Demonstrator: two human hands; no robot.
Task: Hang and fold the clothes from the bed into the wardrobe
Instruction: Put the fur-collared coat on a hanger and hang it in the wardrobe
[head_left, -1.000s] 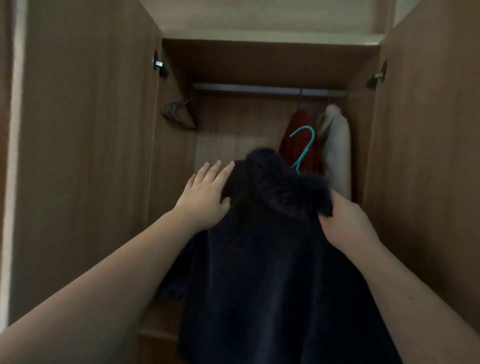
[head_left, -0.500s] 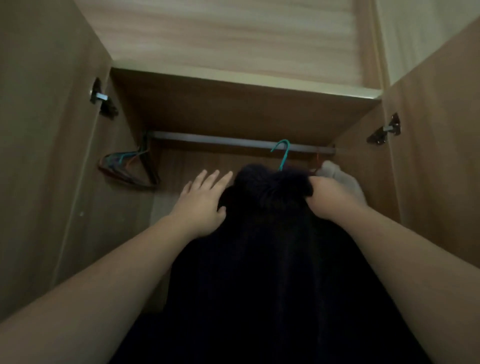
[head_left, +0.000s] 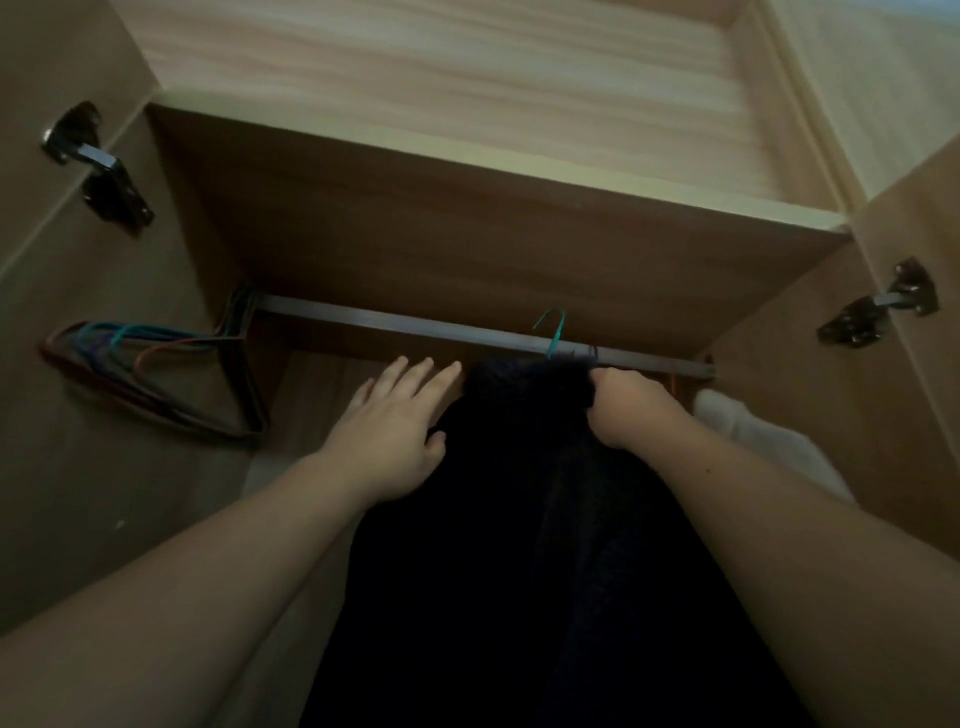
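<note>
Right hand (head_left: 631, 410) is gripping the dark garment (head_left: 545, 519), its teal hanger hook (head_left: 555, 332) seemingly over the rail (head_left: 415, 325); left hand (head_left: 395, 431) is resting flat, fingers straight.

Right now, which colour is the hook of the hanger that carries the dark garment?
Teal, seen in the head view: the hook is at the rail.

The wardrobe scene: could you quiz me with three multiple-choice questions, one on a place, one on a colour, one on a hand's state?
1. Where do the spare hangers hang?
A. left end of the rail
B. right end
C. on the door

2. What colour is the hook above the dark garment?
A. red
B. teal
C. white

3. What is the right hand doing?
A. hanging idle
B. pressing a door
C. gripping the garment's top

Answers: 1 A, they bunch where the rail meets the left wall. 2 B, it reads teal against the rail. 3 C, its fingers curl into the fabric.
</note>
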